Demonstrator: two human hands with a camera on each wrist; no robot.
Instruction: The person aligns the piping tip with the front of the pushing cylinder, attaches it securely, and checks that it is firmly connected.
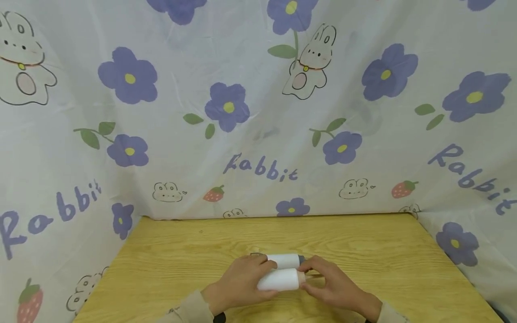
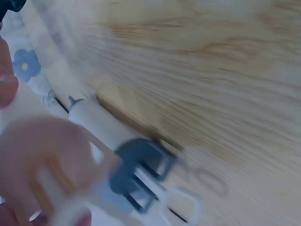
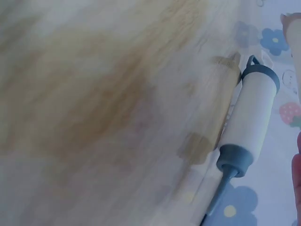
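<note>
A white syringe-like tube with a beige collar (image 1: pixel 278 280) lies across both hands in the head view. Its body is held in my left hand (image 1: pixel 240 280), and my right hand (image 1: pixel 335 285) pinches its beige end, where a thin nozzle points right. Just behind it rests a second white tube with grey ends (image 1: pixel 282 260). In the right wrist view this grey-ended tube (image 3: pixel 249 110) shows a tapered nozzle and a small loop on the far end. The left wrist view shows its grey looped end (image 2: pixel 141 160); the beige end in front (image 2: pixel 42 150) is blurred.
The tubes are over a wood-grain table (image 1: pixel 194 251). A cloth (image 1: pixel 258 148) printed with flowers, rabbits and strawberries hangs at the table's back edge and both sides.
</note>
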